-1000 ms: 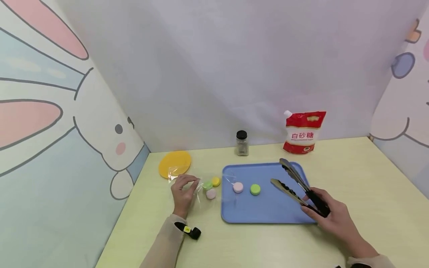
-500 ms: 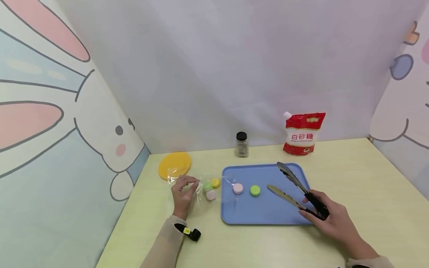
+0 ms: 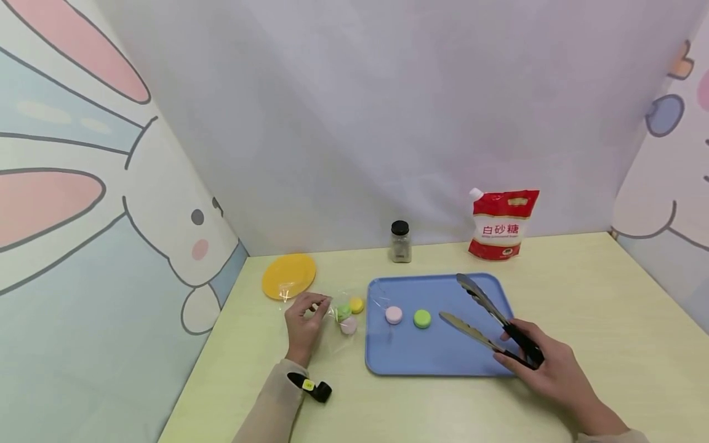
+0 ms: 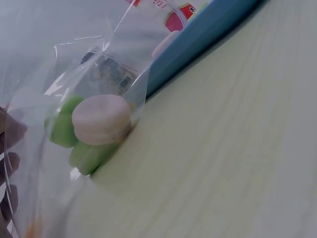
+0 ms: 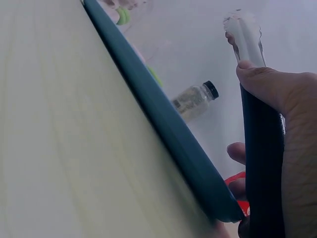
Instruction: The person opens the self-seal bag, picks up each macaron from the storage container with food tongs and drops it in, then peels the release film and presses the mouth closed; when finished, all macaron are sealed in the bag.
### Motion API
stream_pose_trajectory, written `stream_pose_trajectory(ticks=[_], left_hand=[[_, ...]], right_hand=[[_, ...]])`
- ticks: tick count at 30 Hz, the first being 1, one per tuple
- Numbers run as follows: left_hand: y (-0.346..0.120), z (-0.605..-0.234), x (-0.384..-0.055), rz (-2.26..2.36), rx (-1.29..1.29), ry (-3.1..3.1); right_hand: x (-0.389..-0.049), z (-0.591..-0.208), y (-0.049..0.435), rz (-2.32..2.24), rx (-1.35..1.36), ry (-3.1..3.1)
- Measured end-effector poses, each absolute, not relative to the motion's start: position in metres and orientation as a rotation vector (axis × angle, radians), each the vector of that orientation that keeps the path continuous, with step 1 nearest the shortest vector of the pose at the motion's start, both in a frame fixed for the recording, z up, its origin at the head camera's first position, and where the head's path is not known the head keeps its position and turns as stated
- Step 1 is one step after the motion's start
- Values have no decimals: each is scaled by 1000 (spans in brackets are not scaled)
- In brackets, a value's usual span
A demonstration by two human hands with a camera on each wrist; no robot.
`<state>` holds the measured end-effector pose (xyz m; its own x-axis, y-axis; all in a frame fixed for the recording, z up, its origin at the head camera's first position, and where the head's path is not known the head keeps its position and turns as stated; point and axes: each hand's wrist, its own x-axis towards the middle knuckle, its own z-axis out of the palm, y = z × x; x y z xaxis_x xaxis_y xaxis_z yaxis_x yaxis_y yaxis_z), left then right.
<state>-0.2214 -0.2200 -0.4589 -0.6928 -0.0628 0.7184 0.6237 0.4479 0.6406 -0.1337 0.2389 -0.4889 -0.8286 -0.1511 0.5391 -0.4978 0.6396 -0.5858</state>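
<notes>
My left hand (image 3: 304, 323) pinches the edge of a clear plastic bag (image 4: 44, 198) on the table's left side. Inside the bag sit several macarons, among them a pale pink macaron (image 4: 101, 119), green ones and a yellow macaron (image 3: 357, 304). My right hand (image 3: 548, 369) grips the black handles of metal tongs (image 3: 487, 301), whose arms stand spread over the right part of a blue tray (image 3: 443, 357) with nothing between the tips. On that tray lie a pink macaron (image 3: 394, 315) and a green macaron (image 3: 422, 319), left of the tong tips.
A yellow plate (image 3: 288, 276) lies behind my left hand. At the back stand a small jar with a black lid (image 3: 400, 243) and a red-and-white sugar pouch (image 3: 501, 224). Part of the bag's clear film overlaps the tray's left edge.
The tongs' tips have shifted slightly left and spread a little wider over the tray. My left hand and the bag stay nearly where they were.
</notes>
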Motion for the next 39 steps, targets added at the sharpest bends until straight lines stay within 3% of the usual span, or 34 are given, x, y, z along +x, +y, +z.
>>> stream_pose_trajectory(ticks=[14,25,39], left_hand=[[-218,-460,-220,-1279,-459,-2069],[-228,-492,-237,-1278,-426,-2093],[-231,-491,-236,-1291,-446,-2079]], right_hand=[[-131,-489,238,1050,506,-2413],[-130,-490,238,1062,516,-2407],[-133,-490,236,1041,546,-2426]])
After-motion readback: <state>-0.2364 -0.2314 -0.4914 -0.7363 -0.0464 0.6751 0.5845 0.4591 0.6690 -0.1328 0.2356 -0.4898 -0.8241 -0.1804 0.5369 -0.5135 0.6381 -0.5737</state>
